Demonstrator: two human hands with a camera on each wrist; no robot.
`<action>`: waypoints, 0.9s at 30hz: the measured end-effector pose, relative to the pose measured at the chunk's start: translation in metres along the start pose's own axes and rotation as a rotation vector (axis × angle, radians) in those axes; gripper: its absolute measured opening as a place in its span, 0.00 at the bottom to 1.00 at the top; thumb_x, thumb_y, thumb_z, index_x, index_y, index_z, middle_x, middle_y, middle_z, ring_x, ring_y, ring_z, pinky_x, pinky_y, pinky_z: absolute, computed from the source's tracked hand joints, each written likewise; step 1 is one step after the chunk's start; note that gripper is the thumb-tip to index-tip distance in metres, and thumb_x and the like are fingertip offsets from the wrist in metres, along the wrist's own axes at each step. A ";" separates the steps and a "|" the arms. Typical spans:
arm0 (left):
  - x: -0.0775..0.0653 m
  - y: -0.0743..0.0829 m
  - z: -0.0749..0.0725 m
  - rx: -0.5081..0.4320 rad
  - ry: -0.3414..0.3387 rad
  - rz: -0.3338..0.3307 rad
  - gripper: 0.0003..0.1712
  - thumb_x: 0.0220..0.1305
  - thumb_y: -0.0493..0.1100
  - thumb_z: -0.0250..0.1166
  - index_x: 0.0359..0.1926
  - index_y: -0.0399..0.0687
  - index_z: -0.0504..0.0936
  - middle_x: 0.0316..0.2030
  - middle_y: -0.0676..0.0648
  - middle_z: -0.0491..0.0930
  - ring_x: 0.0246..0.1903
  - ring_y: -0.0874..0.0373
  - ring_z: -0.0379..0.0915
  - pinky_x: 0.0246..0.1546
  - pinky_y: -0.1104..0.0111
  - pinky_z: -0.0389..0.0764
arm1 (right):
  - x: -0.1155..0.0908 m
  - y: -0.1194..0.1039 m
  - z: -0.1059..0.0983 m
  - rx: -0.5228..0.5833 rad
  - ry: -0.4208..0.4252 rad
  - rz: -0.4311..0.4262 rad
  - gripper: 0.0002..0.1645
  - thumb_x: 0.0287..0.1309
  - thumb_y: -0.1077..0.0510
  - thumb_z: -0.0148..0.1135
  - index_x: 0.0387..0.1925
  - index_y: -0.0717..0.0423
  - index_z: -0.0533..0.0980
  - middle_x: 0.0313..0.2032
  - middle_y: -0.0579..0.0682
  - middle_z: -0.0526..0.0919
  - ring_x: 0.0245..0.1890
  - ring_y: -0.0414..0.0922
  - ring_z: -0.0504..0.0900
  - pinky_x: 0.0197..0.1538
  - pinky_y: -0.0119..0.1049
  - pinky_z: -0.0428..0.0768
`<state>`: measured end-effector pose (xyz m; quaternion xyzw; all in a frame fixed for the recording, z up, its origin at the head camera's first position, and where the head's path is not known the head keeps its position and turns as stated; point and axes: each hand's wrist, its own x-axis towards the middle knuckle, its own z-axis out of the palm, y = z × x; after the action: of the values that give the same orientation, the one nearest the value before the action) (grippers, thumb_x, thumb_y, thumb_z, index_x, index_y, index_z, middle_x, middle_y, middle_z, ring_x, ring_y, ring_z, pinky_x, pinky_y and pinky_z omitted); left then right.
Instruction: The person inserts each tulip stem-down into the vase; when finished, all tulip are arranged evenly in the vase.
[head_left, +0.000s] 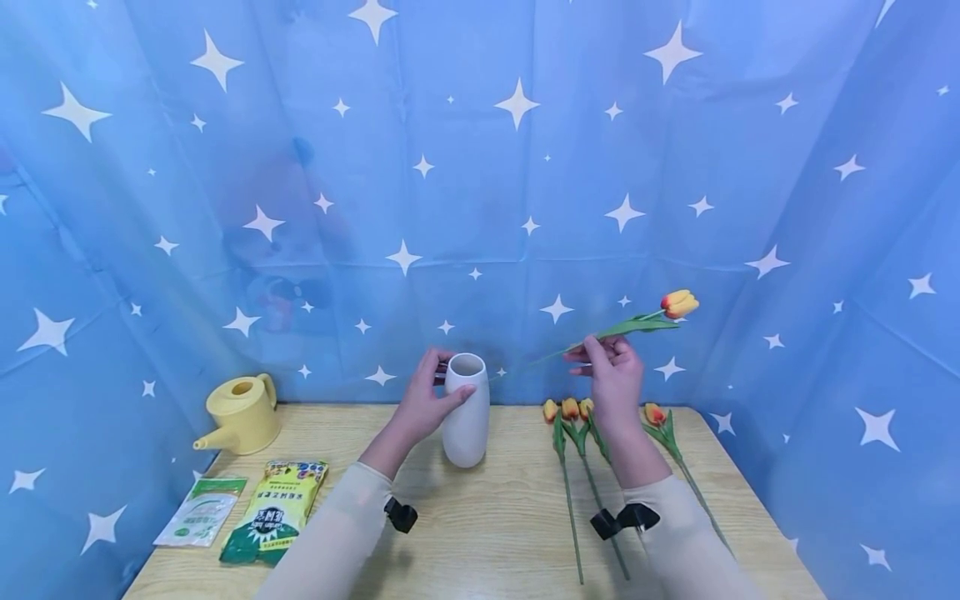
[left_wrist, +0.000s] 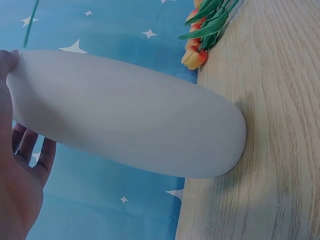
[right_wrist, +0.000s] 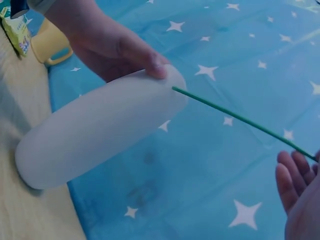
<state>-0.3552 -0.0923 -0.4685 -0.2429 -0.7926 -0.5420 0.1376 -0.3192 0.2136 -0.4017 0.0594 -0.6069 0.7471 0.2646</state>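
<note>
A white vase point(head_left: 467, 429) stands upright on the wooden table. Near its rim my left hand point(head_left: 429, 398) grips it, thumb across the front and fingers round the far side. To the right, in the air, my right hand point(head_left: 617, 379) pinches the green stem of a yellow-and-red artificial tulip point(head_left: 678, 304). Its bloom points up and right. The stem point(right_wrist: 235, 116) slants toward the vase, and in the right wrist view its tip appears close to the vase's mouth; whether it touches I cannot tell. The left wrist view shows the vase's side point(left_wrist: 130, 110) and base on the table.
Several more tulips point(head_left: 570, 410) lie on the right of the table point(head_left: 517, 517), partly under my right forearm. At the left are a yellow watering can point(head_left: 243, 417), a green-and-yellow bag point(head_left: 277, 512) and a small white-and-green packet point(head_left: 201, 512). A blue starry curtain point(head_left: 480, 208) hangs behind.
</note>
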 end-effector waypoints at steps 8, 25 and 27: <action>0.000 0.000 0.001 -0.017 0.002 0.013 0.31 0.71 0.50 0.79 0.67 0.51 0.74 0.62 0.46 0.76 0.62 0.46 0.77 0.67 0.38 0.77 | 0.008 -0.011 0.007 0.037 -0.011 -0.046 0.12 0.81 0.55 0.66 0.47 0.62 0.82 0.36 0.52 0.93 0.35 0.44 0.94 0.37 0.37 0.91; 0.000 0.003 0.000 -0.035 -0.005 0.011 0.30 0.72 0.50 0.78 0.67 0.51 0.74 0.62 0.46 0.76 0.63 0.39 0.76 0.65 0.45 0.78 | 0.018 -0.020 0.029 -0.023 -0.094 -0.140 0.14 0.80 0.56 0.68 0.48 0.66 0.81 0.37 0.55 0.92 0.35 0.44 0.93 0.38 0.40 0.91; 0.000 0.002 0.000 -0.035 -0.005 0.010 0.31 0.72 0.50 0.78 0.67 0.51 0.74 0.62 0.47 0.76 0.62 0.41 0.76 0.65 0.45 0.78 | 0.020 -0.020 0.032 -0.036 -0.110 -0.152 0.13 0.80 0.57 0.67 0.48 0.66 0.81 0.38 0.56 0.91 0.36 0.44 0.93 0.38 0.39 0.91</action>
<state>-0.3540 -0.0917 -0.4664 -0.2505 -0.7822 -0.5545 0.1341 -0.3341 0.1923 -0.3675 0.1417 -0.6275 0.7094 0.2879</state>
